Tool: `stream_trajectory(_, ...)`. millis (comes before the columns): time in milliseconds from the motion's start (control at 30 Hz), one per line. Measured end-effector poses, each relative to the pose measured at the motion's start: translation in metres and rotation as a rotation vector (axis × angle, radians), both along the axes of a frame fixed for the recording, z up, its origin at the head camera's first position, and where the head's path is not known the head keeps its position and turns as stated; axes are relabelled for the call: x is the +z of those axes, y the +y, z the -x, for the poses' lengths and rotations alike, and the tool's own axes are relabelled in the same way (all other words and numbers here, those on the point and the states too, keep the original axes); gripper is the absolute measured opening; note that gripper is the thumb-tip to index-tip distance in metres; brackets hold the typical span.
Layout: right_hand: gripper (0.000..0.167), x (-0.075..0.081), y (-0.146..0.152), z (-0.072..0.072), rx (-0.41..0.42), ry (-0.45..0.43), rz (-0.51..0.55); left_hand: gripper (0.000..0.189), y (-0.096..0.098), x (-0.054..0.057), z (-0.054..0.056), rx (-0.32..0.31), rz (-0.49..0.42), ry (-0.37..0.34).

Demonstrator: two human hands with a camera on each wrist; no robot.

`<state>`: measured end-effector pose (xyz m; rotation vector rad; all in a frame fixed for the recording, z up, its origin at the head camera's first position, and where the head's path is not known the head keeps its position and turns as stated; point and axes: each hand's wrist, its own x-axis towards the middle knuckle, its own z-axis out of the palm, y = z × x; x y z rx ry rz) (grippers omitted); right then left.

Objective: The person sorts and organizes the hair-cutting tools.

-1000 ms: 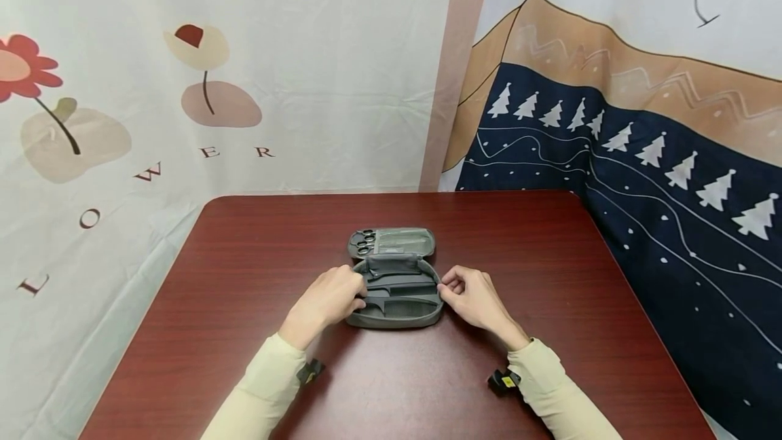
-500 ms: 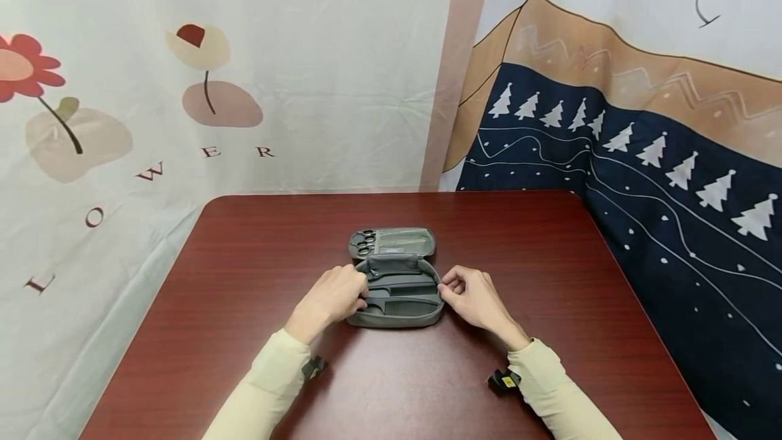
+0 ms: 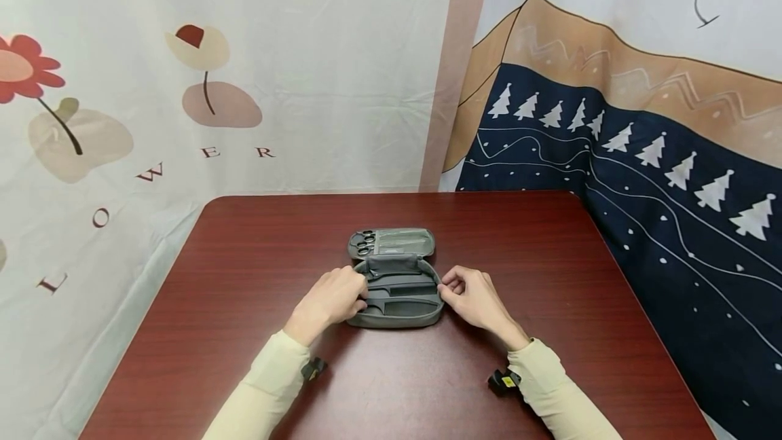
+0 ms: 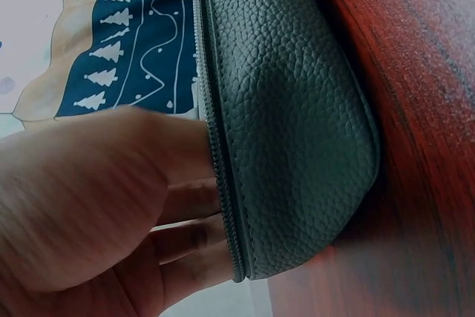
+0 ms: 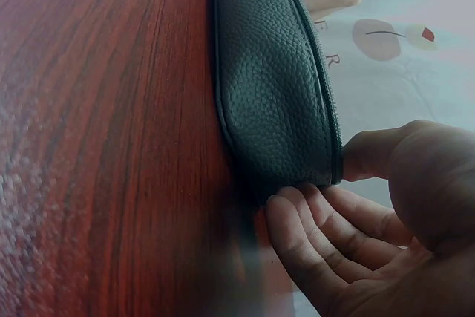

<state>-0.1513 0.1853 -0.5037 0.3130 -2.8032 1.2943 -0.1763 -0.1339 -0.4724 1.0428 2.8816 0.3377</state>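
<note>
A dark grey, pebbled zip case (image 3: 396, 322) lies unfolded in the head view, its lid (image 3: 403, 242) folded back on the far side. Several finger-ring scissors (image 3: 365, 242) are tucked in the lid's left part, beside a see-through pocket. Grey moulded slots (image 3: 406, 288) fill the near half. My left hand (image 3: 334, 294) reaches over the left rim, its fingers inside the case; the zipper edge (image 4: 223, 176) hides the fingertips, and I cannot tell what they hold. At the right end my right hand (image 3: 473, 296) pinches the rim, thumb over the zipper edge (image 5: 330, 120) and fingers against the outer wall.
The case rests on a reddish-brown wooden table (image 3: 256, 243) with rounded far corners. Behind it hang a white flower-print curtain (image 3: 336, 87) and a navy cloth (image 3: 550, 148) with white trees. A small black device (image 3: 504, 382) sits at each wrist.
The left wrist and forearm have shifted slightly to the right, the fingers staying in the case. The right hand and the case stay where they were.
</note>
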Motion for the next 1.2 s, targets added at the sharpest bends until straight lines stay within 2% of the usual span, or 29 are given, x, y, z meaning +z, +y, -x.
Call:
stream_trajectory(67, 0.006, 0.000, 0.000, 0.000, 0.001, -0.001, 0.004, 0.012, -0.001, -0.008, 0.004, -0.002, 0.005, 0.019)
stream_trajectory(100, 0.006, -0.001, 0.000, 0.000, 0.003, -0.002, 0.007, 0.011, -0.003, -0.016, 0.007, 0.002, 0.012, 0.024)
stream_trajectory(200, 0.005, -0.001, 0.000, 0.000, 0.008, -0.001, 0.013, 0.016, -0.010, -0.055, 0.023, 0.002, 0.008, 0.083)
stream_trajectory(233, 0.004, -0.001, 0.000, 0.000, 0.010, 0.003, 0.013, 0.017, -0.011, -0.062, 0.026, 0.009, 0.019, 0.092)
stream_trajectory(267, 0.004, -0.001, 0.001, 0.001, 0.012, 0.007, 0.013, 0.018, -0.010, -0.062, 0.026, 0.019, 0.029, 0.076)
stream_trajectory(300, 0.004, -0.001, 0.001, 0.001, 0.013, 0.012, 0.012, 0.019, -0.010, -0.065, 0.027, 0.018, 0.026, 0.093)
stream_trajectory(333, 0.004, -0.001, 0.001, 0.001, 0.014, 0.016, 0.011, 0.021, -0.009, -0.060, 0.026, 0.022, 0.015, 0.088)
stream_trajectory(433, 0.004, -0.001, 0.001, 0.001, 0.014, 0.021, 0.008, 0.030, 0.001, -0.027, 0.012, 0.033, -0.001, 0.044)
stream_trajectory(533, 0.004, -0.001, 0.001, 0.001, 0.014, 0.017, 0.010, 0.044, 0.008, -0.001, 0.001, 0.035, -0.005, 0.021)
stream_trajectory(600, 0.004, -0.001, 0.001, 0.001, 0.014, 0.013, 0.011, 0.053, 0.011, 0.007, -0.002, 0.035, 0.016, 0.023)
stream_trajectory(733, 0.004, -0.001, 0.001, 0.001, 0.013, 0.007, 0.012, 0.066, 0.013, 0.009, -0.003, 0.034, 0.030, 0.022)
stream_trajectory(967, 0.004, 0.000, 0.001, 0.001, 0.011, 0.000, 0.012, 0.072, 0.011, 0.001, 0.001, 0.012, -0.005, 0.025)
stream_trajectory(1100, 0.004, -0.001, 0.001, 0.001, 0.015, -0.006, 0.016, 0.066, 0.009, 0.000, 0.000, 0.019, -0.014, 0.011)
stream_trajectory(1200, 0.004, -0.002, 0.001, 0.001, 0.014, -0.003, 0.015, 0.052, 0.009, 0.003, -0.001, 0.041, -0.011, 0.006)
